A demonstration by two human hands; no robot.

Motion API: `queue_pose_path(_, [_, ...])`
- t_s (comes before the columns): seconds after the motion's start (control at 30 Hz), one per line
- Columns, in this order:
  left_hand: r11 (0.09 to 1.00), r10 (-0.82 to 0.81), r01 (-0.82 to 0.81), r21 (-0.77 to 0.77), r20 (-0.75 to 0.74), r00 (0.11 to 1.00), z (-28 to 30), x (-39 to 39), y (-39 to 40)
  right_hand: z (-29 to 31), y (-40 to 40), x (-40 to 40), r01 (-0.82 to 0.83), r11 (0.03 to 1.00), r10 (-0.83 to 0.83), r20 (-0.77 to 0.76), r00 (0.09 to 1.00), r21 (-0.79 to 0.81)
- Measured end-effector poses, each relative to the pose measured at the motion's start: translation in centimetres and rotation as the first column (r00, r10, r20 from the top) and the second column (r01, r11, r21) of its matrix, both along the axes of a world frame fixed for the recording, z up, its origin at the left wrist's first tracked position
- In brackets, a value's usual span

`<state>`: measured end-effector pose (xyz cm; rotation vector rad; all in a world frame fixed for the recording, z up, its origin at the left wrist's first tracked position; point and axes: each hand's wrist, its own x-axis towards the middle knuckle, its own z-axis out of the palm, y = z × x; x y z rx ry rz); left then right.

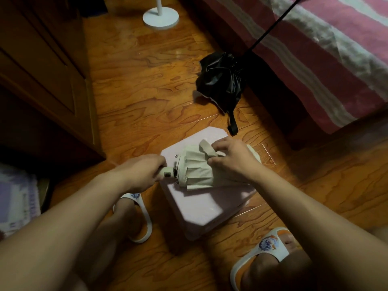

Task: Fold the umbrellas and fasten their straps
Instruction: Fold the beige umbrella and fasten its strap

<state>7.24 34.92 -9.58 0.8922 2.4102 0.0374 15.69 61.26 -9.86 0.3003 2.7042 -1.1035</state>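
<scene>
A collapsed cream umbrella (pixel 195 171) lies across a pale pink stool (pixel 205 204) in front of me. My left hand (pixel 140 172) grips its handle at the left end. My right hand (pixel 231 159) rests on the bunched canopy and pinches the cream strap (pixel 206 150), whose free end sticks up. A black umbrella (pixel 220 82) lies on the floor beyond, its canopy loose and crumpled, its shaft extended up to the right, its strap (pixel 232 124) trailing towards the stool.
Wooden floor (pixel 147 91) all around. A bed with a pink striped cover (pixel 325 59) is at the right, a wooden cabinet (pixel 42 70) at the left, a white round stand base (pixel 160 17) at the far end. My slippered feet (pixel 270 248) flank the stool.
</scene>
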Motion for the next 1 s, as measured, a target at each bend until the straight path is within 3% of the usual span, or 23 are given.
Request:
queue_pose_path(0.1, [0.999,-0.015,0.013,0.044,0.038,0.999,-0.4,0.1,-0.4,1.0,-0.2,-0.2,0.106,0.954,-0.110,0.000,0.994,-0.281])
queue_pose_path(0.33, [0.996,-0.065,0.060,0.065,0.067,0.996,-1.8,1.3,-0.7,2.4,2.5,-0.4,0.026,0.992,-0.016,0.079,0.997,-0.123])
queue_pose_path(0.47, [0.974,-0.192,0.209,0.090,-0.169,0.967,-1.9,2.3,-1.8,1.8,2.8,0.3,-0.047,0.989,0.060,0.093,0.994,-0.137])
queue_pose_path(0.6, [0.978,-0.152,0.184,0.094,-0.272,0.950,-2.3,3.9,-2.8,1.1,2.6,1.8,-0.050,0.986,0.074,0.143,0.987,-0.161])
queue_pose_path(0.77, [0.998,-0.047,0.052,0.042,-0.108,0.993,-3.1,5.2,-2.7,1.8,2.1,2.5,-0.097,0.962,0.145,0.177,0.973,-0.256])
queue_pose_path(0.83, [0.991,-0.087,0.097,0.089,-0.106,0.991,-2.9,5.1,-2.9,2.5,2.2,2.8,-0.143,0.952,0.191,0.163,0.968,-0.270])
queue_pose_path(0.93, [0.970,-0.167,0.211,0.124,-0.292,0.942,-1.9,4.7,-2.6,3.0,2.2,3.5,-0.194,0.959,0.204,0.028,0.979,-0.205])
queue_pose_path(1.0, [0.980,-0.094,0.146,0.135,-0.332,0.938,-1.5,4.6,-2.1,2.8,2.1,4.4,-0.186,0.968,0.178,-0.063,0.982,-0.167])
